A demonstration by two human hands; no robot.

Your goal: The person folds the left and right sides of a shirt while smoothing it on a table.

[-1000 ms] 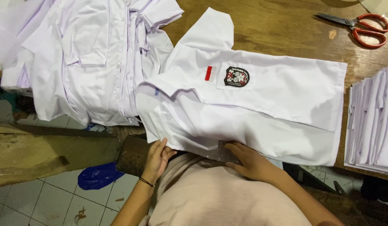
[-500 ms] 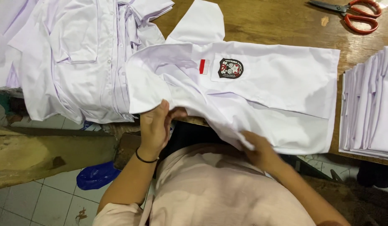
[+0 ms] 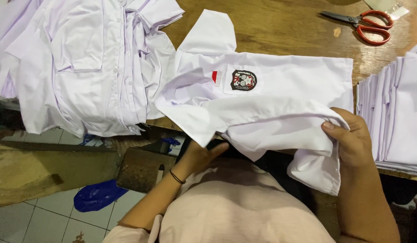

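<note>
While the right hand (image 3: 352,139) grips the folded-over edge of the white shirt (image 3: 280,103), fingers curled over the cloth and thumb pressed on top, the left hand (image 3: 201,155) slips beneath the near fold with its palm under the fabric (whether its fingers close on anything there I cannot tell, since the cloth hides them). Held this way, the shirt seems to be supported from below on 1 side and pinched on the other, which keeps the fold from slipping. It lies on the wooden table (image 3: 280,27) directly ahead of both hands, its chest facing up, so the dark badge (image 3: 243,80) and the small red-and-white patch (image 3: 216,77) show just beyond the left hand's fingertips.

Counting what lies around: 1 shirt is in hand. 1 loose heap of white shirts (image 3: 87,67) sits up and away from the left hand, on its outer side, unfolded and overlapping, too tangled to number. 1 neat stack of folded white shirts (image 3: 395,121) rests just beside the right hand on its outer side; the layered edges suggest many, not countable. 1 pair of red-handled scissors (image 3: 363,24) lies well beyond the right hand, apart from everything else.
</note>
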